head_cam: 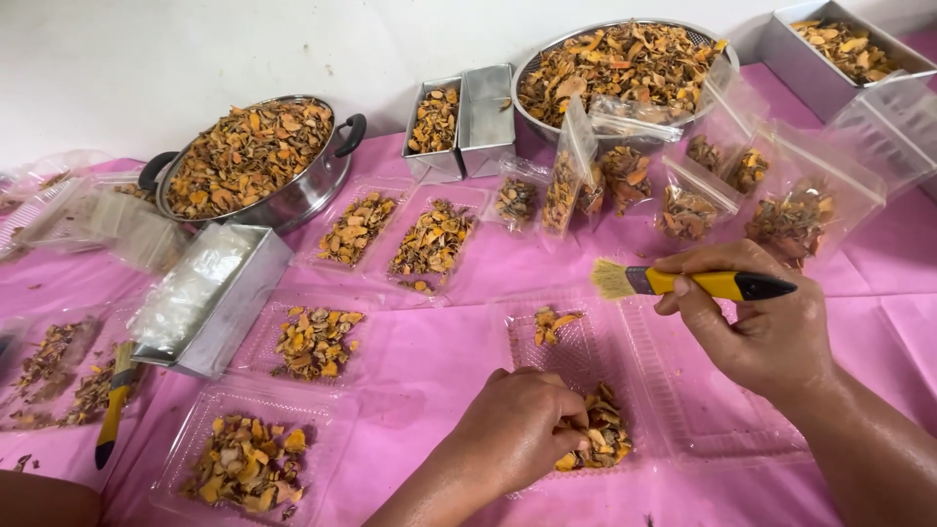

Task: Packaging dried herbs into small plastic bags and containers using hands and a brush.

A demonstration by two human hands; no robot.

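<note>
My left hand [512, 429] pinches dry, curled orange chips [597, 439] in a ridged clear plastic tray [673, 390]; my right hand [756, 327] grips a yellow-handled bristle brush [683, 283] just above.

A worker's two hands, the left hand [517, 429] and the right hand [756, 327], appear bare: no gloves, rings, watch or bracelets. Both forearms are uncovered to the frame's edge, with no sleeve in view. The right forearm has a slight sheen. Fingernails are short and unpainted.
</note>
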